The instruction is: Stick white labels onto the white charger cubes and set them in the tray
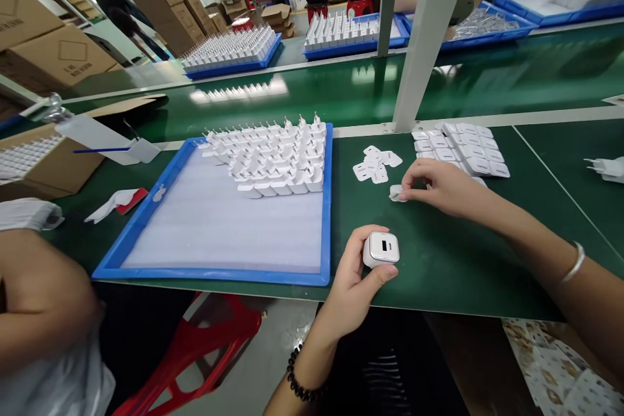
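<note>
My left hand is closed around a white charger, held with its port face toward me above the near edge of the green table. My right hand pinches a small white piece lying on the table. Just behind it lie a small heap of white pieces and a block of white parts in rows. To the left, a blue tray with a white foam sheet holds several rows of white chargers standing prongs up at its far right.
A grey post stands behind the pile. Another person's arm is at the near left. A cardboard box of white parts sits left. More blue trays of chargers and people line the far side. A single charger lies right.
</note>
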The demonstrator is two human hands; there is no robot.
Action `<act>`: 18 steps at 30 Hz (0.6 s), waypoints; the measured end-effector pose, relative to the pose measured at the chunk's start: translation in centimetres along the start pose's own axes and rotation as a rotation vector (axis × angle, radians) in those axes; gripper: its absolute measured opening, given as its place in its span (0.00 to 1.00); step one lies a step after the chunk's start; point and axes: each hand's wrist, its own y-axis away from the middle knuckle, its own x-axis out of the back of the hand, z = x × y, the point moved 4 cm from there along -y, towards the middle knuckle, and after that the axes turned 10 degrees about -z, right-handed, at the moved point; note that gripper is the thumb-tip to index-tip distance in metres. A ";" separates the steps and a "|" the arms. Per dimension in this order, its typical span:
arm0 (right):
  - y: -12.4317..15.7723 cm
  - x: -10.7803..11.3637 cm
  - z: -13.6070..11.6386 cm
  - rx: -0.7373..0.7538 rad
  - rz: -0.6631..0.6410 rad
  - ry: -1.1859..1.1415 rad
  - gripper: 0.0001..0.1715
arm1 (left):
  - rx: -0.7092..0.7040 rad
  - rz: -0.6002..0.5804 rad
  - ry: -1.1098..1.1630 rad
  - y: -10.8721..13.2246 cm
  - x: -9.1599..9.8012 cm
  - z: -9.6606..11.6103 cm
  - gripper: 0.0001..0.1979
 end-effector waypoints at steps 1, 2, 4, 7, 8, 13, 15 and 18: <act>0.5 0.4 -0.5 0.028 0.011 -0.038 0.15 | -0.009 -0.008 0.000 0.1 0.0 0.0 0.21; 0.9 0.7 -1.0 0.049 0.007 -0.101 0.18 | -0.016 -0.016 0.004 0.1 0.0 0.0 0.20; 1.8 0.8 -2.0 0.070 -0.092 -0.299 0.22 | -0.019 -0.032 0.011 0.2 -0.1 0.0 0.20; 3.2 -0.2 -3.8 0.100 -0.372 -0.636 0.22 | -0.012 -0.049 0.000 0.3 -0.2 0.0 0.21; 3.6 -0.6 -4.3 0.107 -0.442 -0.713 0.20 | -0.016 -0.048 -0.010 0.3 -0.2 0.0 0.20; 4.4 -2.3 -5.2 0.069 -0.473 -0.864 0.14 | -0.067 -0.040 -0.035 0.4 -0.3 0.4 0.18; 4.2 -2.7 -5.3 0.051 -0.455 -0.872 0.13 | -0.068 -0.044 -0.042 0.4 -0.3 0.5 0.17; 4.0 -3.0 -5.5 0.051 -0.459 -0.881 0.13 | -0.054 -0.040 -0.049 0.4 -0.3 0.6 0.17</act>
